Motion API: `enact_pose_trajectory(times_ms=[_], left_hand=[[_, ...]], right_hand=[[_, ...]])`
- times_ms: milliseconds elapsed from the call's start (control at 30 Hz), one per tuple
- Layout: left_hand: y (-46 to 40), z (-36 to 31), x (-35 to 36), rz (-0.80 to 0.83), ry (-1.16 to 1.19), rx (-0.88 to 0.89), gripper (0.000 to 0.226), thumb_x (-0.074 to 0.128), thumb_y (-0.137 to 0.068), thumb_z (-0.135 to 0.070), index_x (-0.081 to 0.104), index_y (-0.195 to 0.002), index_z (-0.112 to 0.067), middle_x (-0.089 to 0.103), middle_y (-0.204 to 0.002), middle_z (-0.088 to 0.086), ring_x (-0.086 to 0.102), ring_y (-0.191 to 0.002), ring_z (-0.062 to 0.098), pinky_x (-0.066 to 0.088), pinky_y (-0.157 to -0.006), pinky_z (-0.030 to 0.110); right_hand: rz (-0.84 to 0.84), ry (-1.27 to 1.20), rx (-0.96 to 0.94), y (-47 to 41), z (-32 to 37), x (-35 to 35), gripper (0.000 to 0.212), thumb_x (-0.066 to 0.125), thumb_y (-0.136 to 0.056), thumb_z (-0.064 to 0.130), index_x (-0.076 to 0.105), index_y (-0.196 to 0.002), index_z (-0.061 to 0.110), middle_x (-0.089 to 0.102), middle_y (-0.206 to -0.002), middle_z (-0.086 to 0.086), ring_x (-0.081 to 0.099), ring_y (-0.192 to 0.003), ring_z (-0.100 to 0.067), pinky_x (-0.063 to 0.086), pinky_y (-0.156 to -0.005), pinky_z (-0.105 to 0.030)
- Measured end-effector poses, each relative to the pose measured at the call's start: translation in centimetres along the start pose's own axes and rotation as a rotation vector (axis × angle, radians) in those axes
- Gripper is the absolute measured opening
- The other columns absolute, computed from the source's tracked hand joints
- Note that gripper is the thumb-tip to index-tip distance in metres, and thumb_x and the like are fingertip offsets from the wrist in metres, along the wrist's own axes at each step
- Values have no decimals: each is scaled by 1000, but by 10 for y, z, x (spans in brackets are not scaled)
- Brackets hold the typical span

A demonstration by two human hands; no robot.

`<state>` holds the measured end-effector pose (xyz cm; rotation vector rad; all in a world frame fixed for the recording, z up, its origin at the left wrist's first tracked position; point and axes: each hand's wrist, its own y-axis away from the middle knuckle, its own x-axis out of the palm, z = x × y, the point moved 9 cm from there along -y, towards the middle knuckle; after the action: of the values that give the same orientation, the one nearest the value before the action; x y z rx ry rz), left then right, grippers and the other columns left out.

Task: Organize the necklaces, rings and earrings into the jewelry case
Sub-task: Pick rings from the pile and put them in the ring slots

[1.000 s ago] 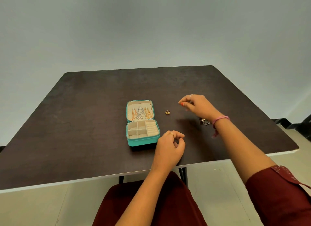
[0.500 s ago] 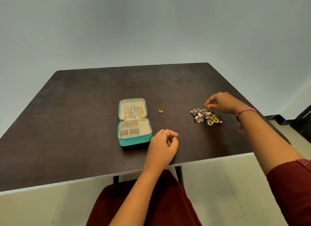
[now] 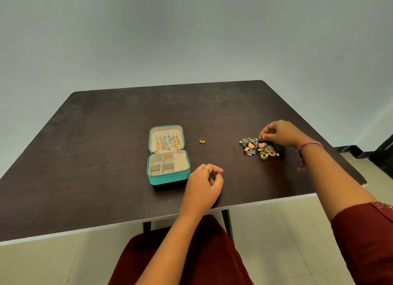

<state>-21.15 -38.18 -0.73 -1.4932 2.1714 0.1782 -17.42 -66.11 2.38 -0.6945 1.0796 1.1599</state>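
With the right hand (image 3: 282,134) pinching at the earring pile (image 3: 258,147) right of the jewelry case (image 3: 168,157) and the left hand (image 3: 204,183) loosely curled, empty, lift one earring cleanly, avoiding snags.

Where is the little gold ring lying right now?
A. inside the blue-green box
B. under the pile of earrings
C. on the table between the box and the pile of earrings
C: the gold ring lies alone on the dark table, right of the open jewelry case and left of the earring pile.
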Motion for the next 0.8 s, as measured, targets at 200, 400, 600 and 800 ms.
enact_pose_trajectory(times_ms=[200,400,600,800], left_hand=[[0,0,0,-1,-12,0,13,57,-90,-14,67,-94,-22,58,-88,-9,56,-74,9,47,-62,15],[0,-1,0,0,4,3,14,57,-90,-13,66,-93,-22,58,-88,-8,55,-75,9,47,-63,18],[2,0,-1,0,13,5,14,57,-90,-13,66,-93,-23,58,-87,-8,54,-67,5,46,-62,17],[1,0,-2,-12,24,19,14,57,-89,-11,67,-93,-20,58,-85,-8,54,-69,6,45,-60,15]], right_hand=[[-221,-236,-25,15,0,-17,8,65,-87,19,70,-87,12,70,-85,-1,62,-80,-12,41,-72,-20],[-176,-471,-119,25,20,-15,3,68,-85,11,66,-86,9,73,-82,-9,71,-75,-15,54,-72,-22],[-80,-692,-151,29,38,-4,9,70,-84,6,64,-90,5,72,-87,-14,72,-81,-21,59,-74,-27],[-45,-531,-226,31,55,5,15,74,-80,9,69,-94,10,74,-89,-7,72,-84,-18,57,-78,-22]])
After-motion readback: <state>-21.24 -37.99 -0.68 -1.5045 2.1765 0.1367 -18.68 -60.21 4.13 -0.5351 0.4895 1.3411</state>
